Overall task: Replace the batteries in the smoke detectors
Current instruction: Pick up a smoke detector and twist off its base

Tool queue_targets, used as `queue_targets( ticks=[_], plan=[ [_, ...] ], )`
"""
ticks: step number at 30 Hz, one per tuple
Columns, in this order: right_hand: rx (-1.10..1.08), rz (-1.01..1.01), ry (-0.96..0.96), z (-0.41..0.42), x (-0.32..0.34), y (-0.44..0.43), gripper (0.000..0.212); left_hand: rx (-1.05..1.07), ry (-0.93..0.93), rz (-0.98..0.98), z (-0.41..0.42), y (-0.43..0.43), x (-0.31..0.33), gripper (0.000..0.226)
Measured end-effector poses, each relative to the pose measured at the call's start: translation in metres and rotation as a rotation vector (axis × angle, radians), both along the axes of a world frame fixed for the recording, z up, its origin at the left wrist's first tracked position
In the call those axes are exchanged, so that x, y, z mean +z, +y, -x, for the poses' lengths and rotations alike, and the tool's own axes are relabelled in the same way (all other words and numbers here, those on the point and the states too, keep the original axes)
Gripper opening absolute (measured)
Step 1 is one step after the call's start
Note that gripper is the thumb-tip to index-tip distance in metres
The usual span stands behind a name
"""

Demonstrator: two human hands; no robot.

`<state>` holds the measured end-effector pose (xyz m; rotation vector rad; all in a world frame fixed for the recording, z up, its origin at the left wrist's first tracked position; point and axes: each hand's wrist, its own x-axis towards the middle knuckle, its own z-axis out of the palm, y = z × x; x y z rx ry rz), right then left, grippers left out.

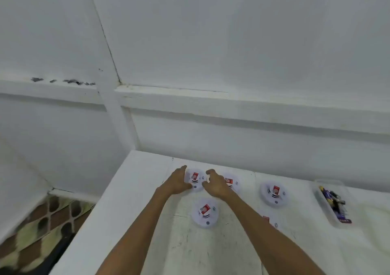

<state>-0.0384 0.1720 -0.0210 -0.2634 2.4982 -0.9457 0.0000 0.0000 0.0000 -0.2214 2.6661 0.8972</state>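
Our left forearm point(137, 230) and right forearm point(263, 232) are stretching from the near edge of the white tabletop point(130, 201) toward its far edge. Between them the near smoke detector point(205, 212) is lying face up. Our left hand point(178, 182) is spreading thumb and fingers around the left rim of the far smoke detector point(196, 179), close to the far left corner; it is touching the rim, but we cannot tell if it is gripping. Our right hand point(214, 185) is hovering just beside the right rim, fingers loosely curved, holding nothing. Behind it the second smoke detector point(233, 182) is partly hiding, and the third smoke detector point(274, 193) is lying further right. Another, half-hidden smoke detector point(271, 222) is showing from under our right forearm. Toward the right edge a clear tray point(322, 208) is holding batteries point(332, 201).
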Motion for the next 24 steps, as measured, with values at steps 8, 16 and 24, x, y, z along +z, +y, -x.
queue_targets(
  ticks=[8,16,24],
  plan=[
    [-0.266,0.24,-0.198,-0.004,-0.03,-0.011,0.066,0.163,0.188,-0.249,-0.012,0.011,-0.021,0.034],
    [-0.615,0.627,-0.187,-0.013,-0.024,0.006,0.035,0.276,0.325,-0.562,-0.01,0.013,-0.034,0.06],
    [-0.655,0.806,-0.123,-0.039,0.0,0.064,0.03,0.203,0.334,-0.73,-0.025,0.057,-0.03,0.06]
  ],
)
